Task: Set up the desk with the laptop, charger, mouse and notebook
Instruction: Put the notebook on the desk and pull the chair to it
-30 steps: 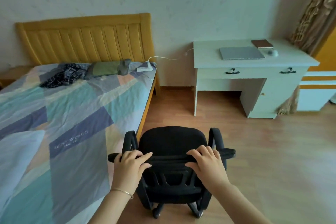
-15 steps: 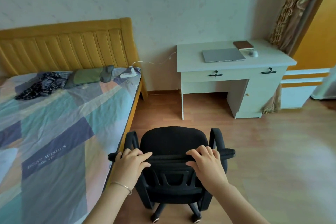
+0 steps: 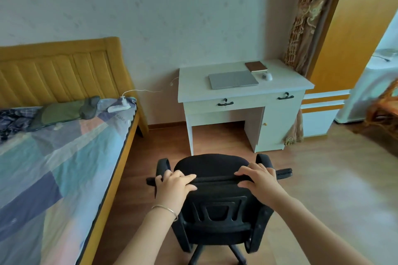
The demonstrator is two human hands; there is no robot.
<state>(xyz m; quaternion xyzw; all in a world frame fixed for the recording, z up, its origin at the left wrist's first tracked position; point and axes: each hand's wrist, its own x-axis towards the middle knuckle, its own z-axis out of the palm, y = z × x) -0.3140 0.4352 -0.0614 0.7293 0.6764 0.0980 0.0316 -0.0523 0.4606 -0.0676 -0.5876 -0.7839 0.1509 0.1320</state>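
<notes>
Both hands rest on the top edge of the backrest of a black office chair, seen from behind. The left hand lies over the left end of that edge with fingers curled across it and thumb stretched along it; a thin bangle sits on the wrist. The right hand covers the right end likewise, fingers bent over the edge. The chair stands on the wooden floor, well apart from the white bench against the far wall. On the bench top a grey laptop lies closed and flat near the middle. A brown notebook lies closed just behind the laptop's right rear corner, and a white mouse sits just right of the laptop. To the left, a bed with a patchwork cover carries a white power strip with a white charger plugged into it; a white cable runs from there toward the bench. A patterned curtain hangs right of the bench.
</notes>
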